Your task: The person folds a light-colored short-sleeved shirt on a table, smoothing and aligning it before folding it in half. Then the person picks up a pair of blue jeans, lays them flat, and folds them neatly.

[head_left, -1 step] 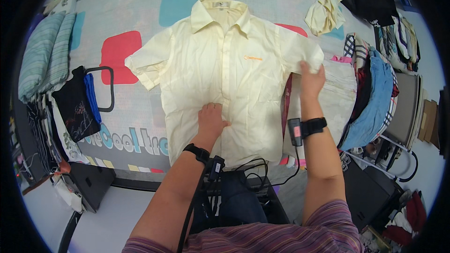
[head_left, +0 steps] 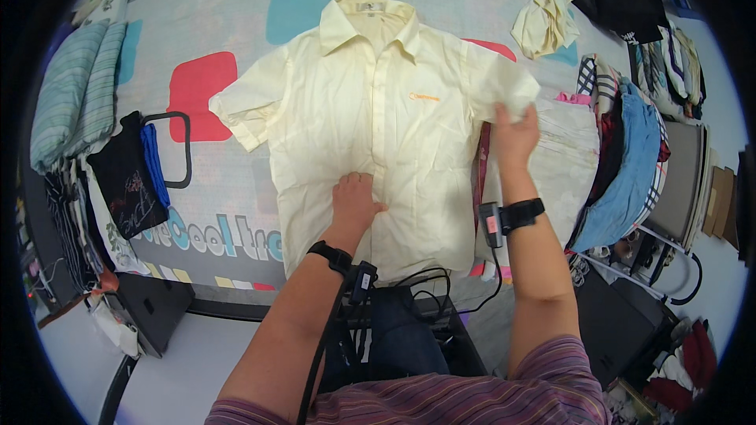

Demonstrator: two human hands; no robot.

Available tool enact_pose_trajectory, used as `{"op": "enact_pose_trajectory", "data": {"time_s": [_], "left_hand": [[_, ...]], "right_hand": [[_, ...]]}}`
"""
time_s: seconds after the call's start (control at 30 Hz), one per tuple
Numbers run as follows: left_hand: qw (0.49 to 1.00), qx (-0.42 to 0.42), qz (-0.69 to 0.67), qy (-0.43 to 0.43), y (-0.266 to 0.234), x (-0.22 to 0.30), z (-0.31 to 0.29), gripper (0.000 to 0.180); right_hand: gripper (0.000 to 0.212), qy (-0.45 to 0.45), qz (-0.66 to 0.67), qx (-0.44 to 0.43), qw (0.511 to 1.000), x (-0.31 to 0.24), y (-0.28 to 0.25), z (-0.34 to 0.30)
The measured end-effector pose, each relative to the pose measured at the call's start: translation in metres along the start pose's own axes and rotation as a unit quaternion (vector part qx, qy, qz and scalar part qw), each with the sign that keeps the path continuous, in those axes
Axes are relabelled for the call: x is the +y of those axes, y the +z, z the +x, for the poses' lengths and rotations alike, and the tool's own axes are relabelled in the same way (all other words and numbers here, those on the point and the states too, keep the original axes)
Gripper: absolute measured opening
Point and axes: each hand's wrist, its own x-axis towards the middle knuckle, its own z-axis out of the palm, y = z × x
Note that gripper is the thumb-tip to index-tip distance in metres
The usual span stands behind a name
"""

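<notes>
A pale yellow short-sleeved button shirt (head_left: 331, 122) lies front up, its collar pointing away from me and a small orange mark on the chest. My left hand (head_left: 356, 197) rests flat on the lower front beside the button placket, fingers stretched out. At the right sleeve (head_left: 504, 83), my right hand (head_left: 516, 135) closes on the cuff edge between thumb and fingers. That sleeve is slightly raised and bent, while the opposite sleeve (head_left: 248, 106) lies spread out. Part of the right cuff is hidden by my fingers.
The shirt lies on a patterned bedspread (head_left: 201, 181). To the right sit folded clothes, including blue denim (head_left: 636, 149); a crumpled cream garment (head_left: 545, 20) and black cloth (head_left: 618, 0) lie farther back. Striped teal pillows (head_left: 75, 94) and a black garment (head_left: 130, 181) are left. Cables (head_left: 425, 275) hang near the front edge.
My right hand has shifted slightly left, and the sleeve end in it has moved along. My left hand stays in place.
</notes>
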Motion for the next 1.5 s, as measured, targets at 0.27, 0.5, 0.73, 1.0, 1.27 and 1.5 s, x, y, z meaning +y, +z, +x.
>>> {"op": "enact_pose_trajectory", "data": {"time_s": [0.27,0.5,0.73,1.0,1.27,1.5], "left_hand": [[0.999,0.026,-0.015,0.025,0.005,-0.006,0.0,0.053],[0.999,0.038,-0.017,0.025,0.006,-0.007,-0.001,0.053],[0.999,0.023,-0.016,0.019,0.004,-0.006,0.0,0.053],[0.995,-0.098,-0.001,0.026,-0.032,0.0,0.0,0.048],[0.992,0.034,-0.117,0.031,-0.121,0.043,0.064,0.035],[0.985,0.129,-0.062,0.096,-0.122,0.094,0.152,0.043]], "right_hand": [[0.022,-0.332,-0.167,-0.287,0.883,-0.046,0.035,-0.045],[0.03,-0.125,-0.069,-0.222,0.964,-0.05,0.03,-0.039],[0.042,-0.195,-0.118,-0.196,0.954,-0.041,0.04,-0.045],[0.05,-0.072,-0.209,-0.137,0.966,-0.047,0.044,-0.074],[0.041,-0.017,-0.182,-0.031,0.983,-0.045,0.058,-0.094],[0.02,0.037,-0.126,-0.065,0.989,-0.026,0.063,-0.105]]}}
